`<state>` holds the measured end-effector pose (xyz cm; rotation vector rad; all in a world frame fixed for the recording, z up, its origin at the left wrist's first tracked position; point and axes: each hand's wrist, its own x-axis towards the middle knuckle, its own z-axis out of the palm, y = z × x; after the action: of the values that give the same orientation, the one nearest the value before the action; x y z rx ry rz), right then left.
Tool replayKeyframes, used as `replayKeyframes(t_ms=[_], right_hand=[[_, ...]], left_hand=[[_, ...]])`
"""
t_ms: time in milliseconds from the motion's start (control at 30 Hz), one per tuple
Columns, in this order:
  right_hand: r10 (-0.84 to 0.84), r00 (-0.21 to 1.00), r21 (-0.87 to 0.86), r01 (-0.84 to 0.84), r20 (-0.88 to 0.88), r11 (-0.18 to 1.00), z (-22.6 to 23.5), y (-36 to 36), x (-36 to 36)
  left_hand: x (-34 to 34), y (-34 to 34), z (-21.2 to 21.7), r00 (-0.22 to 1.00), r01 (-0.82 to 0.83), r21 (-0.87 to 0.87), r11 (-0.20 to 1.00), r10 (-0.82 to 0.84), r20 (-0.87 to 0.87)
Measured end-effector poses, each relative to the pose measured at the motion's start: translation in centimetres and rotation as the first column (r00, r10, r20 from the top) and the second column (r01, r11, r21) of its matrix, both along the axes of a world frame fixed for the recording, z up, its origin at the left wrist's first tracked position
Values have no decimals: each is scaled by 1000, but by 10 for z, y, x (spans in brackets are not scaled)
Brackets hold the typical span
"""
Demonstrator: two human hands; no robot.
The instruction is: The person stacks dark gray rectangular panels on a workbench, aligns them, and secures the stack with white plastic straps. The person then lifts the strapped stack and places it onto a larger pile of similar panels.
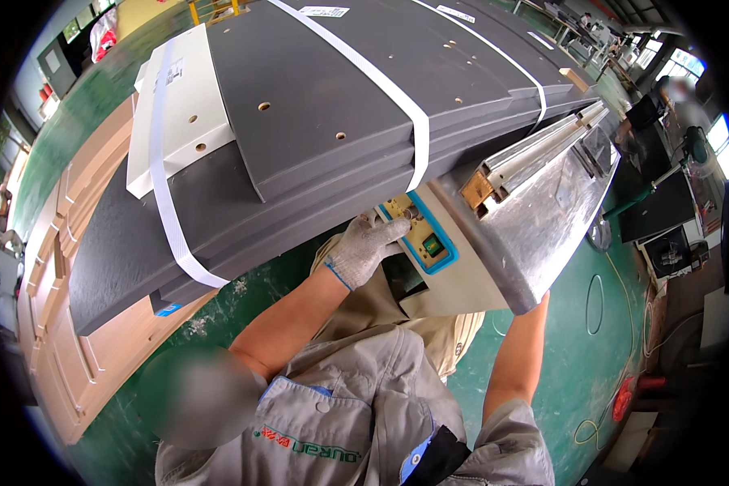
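My left hand (360, 249), in a light grey knit glove with a blue cuff edge, is at the control panel (421, 239) of a machine. The panel is yellowish with a blue rim and carries a green switch (434, 245). The thumb reaches across to a small knob (413, 214), apart from the other fingers. A bright metal top (543, 219) covers the machine's beige body (454, 287). My right forearm (517, 356) runs up to its near edge, where the metal hides the hand. Right beyond lies a stack of dark grey boards (316, 105) bound with white straps (422, 146).
A white board (180, 105) lies strapped on the stack's left end. Light wood panels (81, 324) lie on the left. Thin hoses (595, 304) and a red object (622, 397) are on the green floor (559, 356). A person (664, 97) stands by dark equipment at the right.
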<state>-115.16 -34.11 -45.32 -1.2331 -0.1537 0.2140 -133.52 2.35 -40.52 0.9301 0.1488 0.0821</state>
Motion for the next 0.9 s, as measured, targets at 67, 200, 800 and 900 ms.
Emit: replayKeyframes(t_ms=[67, 200, 800, 900], right_hand=[[1, 1000, -6, -1, 1, 1000, 1, -1, -1], [-4, 1000, -7, 4, 1, 1000, 1, -2, -2], [-13, 1000, -30, 13, 0, 999, 4, -2, -4], [-15, 1000, -33, 15, 4, 999, 4, -4, -3]], left_hand=[[-1, -6, -3, 998, -57, 14, 998, 57, 7], [-5, -12, 4, 992, -124, 16, 992, 124, 21], [-9, 10, -20, 986, 85, -54, 995, -77, 151], [-9, 10, -17, 987, 90, -33, 995, -84, 140]])
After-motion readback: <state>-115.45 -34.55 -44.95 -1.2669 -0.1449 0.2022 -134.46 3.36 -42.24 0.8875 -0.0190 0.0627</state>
